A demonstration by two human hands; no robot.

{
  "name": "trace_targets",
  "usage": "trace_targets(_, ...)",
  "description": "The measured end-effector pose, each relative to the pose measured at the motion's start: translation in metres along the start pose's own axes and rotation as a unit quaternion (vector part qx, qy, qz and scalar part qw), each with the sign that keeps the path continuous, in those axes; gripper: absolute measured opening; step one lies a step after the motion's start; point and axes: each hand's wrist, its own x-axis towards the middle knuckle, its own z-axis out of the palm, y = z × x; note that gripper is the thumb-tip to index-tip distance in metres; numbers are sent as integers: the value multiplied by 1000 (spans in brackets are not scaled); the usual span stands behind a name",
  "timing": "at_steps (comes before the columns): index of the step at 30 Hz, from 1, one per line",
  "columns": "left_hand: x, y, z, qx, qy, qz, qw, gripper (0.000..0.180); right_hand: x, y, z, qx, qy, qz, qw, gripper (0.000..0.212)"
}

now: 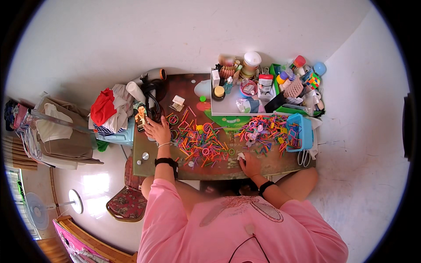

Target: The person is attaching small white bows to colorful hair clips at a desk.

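One small whitish piece (241, 156) sits pinched in the right hand (251, 166). Just beyond this grip lies a heap of colourful sticks (265, 131), a second heap (199, 143) between the hands. The left hand (157, 131) is spread, unclenched, near a picture-fronted object (140, 116); farther past the right hand stands a white tray (221, 108).

Home bedroom, hanging clothes (66, 127), wooden bed frame (94, 240), standing fan (37, 211), hair dryer (153, 75)

Bright, soft light, pale window (14, 185) at lower left, glare on floor (95, 185), dark fisheye rim
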Motion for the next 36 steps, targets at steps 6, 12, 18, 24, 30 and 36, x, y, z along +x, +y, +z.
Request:
trace_targets(6, 1, -4, 2, 12, -3, -3, 1000, 79, 0, 0, 0, -5, -4, 0, 1000, 24)
trace_targets(12, 3, -6, 7, 18, -7, -2, 1000, 79, 2, -1, -3, -6, -11, 4, 1000, 23)
trace_targets(18, 14, 0, 3, 27, -29, -7, 999, 79, 1, -2, -4, -6, -26, 12, 1000, 23)
trace_targets(24, 19, 3, -1, 2, -6, 24, 1000, 77, 2, -4, -5, 21, -14, 7, 1000, 22)
trace_targets(30, 9, 3, 4, -3, 1, 13, 1000, 76, 2, -3, -4, 36, -17, 8, 999, 22)
trace_targets(36, 3, 3, 2, -11, -12, 3, 1000, 77, 1, -2, -2, 28, -8, 5, 1000, 21)
